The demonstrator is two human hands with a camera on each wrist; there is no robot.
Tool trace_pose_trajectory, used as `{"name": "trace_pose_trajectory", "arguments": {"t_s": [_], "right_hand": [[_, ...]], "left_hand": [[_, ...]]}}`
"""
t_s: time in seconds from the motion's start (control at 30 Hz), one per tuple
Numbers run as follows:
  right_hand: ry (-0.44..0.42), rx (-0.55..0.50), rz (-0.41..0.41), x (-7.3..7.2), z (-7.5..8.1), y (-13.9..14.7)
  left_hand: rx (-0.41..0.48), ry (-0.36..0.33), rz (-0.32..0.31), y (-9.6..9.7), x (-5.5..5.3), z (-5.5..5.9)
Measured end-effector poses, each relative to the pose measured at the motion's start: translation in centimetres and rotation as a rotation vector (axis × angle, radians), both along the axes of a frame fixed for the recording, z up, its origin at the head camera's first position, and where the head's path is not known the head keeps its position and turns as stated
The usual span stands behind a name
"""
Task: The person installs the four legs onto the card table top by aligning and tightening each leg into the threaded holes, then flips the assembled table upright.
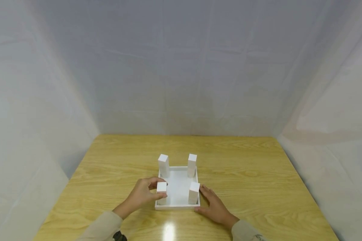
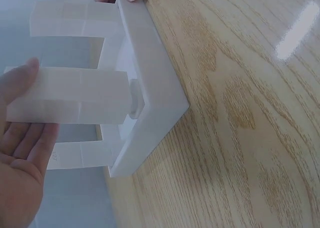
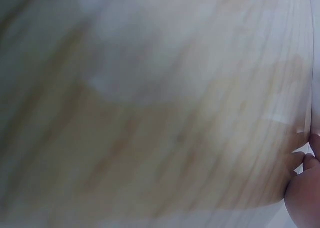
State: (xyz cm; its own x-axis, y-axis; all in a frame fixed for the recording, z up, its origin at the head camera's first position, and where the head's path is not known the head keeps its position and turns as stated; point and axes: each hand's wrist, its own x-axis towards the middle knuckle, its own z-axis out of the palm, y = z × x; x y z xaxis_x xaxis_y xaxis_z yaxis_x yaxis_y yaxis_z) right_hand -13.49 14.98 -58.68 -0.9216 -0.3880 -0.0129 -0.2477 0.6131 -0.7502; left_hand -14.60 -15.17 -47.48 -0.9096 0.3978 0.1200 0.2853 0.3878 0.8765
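A shallow white tray [image 1: 178, 206] lies on the table with a square white leg standing up at each corner. My left hand [image 1: 143, 194] grips the near-left leg [image 2: 82, 95] between thumb and fingers. In the left wrist view a round white connector [image 2: 135, 98] shows in the small gap between that leg and the tray corner. My right hand [image 1: 214, 207] holds the near-right corner, fingers along the side and thumb at the front edge, beside the near-right leg [image 1: 194, 193]. The far-left leg [image 1: 164, 165] and far-right leg [image 1: 192, 165] stand untouched.
The wood-grain table [image 1: 244, 170] extends around the tray on all sides. Pale sheets [image 1: 184, 67] hang behind it and along both sides. A bright light reflection falls on the tabletop in front of the tray.
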Motion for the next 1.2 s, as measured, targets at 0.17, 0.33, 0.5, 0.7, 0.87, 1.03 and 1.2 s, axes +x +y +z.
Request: {"name": "trace_pose_trajectory", "arguments": {"t_s": [0.17, 0.33, 0.5, 0.7, 0.87, 1.03, 1.2], "right_hand": [[-0.012, -0.002, -0.001, 0.0, 0.1, 0.0], [-0.021, 0.000, -0.006, 0.0, 0.1, 0.0], [-0.018, 0.008, -0.005, 0.0, 0.1, 0.0], [-0.018, 0.002, -0.010, 0.0, 0.3, -0.1], [-0.021, 0.002, -0.004, -0.1, 0.3, 0.0], [-0.022, -0.006, -0.004, 0.0, 0.4, 0.0], [-0.017, -0.001, -0.002, 0.1, 0.5, 0.0]], "left_hand": [[0.005, 0.018, 0.000, -0.2, -0.3, -0.8], [-0.007, 0.046, -0.003, -0.3, -0.2, -0.9], [-0.006, 0.047, 0.005, -0.2, 0.1, -0.8], [0.017, 0.115, 0.151, 0.7, 1.0, -0.6], [-0.050, 0.245, 0.327, 1.7, 1.9, -0.9], [-0.131, 0.393, 0.392, 2.2, 2.3, -1.2], [-0.098, 0.361, 0.347, 2.1, 2.2, -1.2]]}}
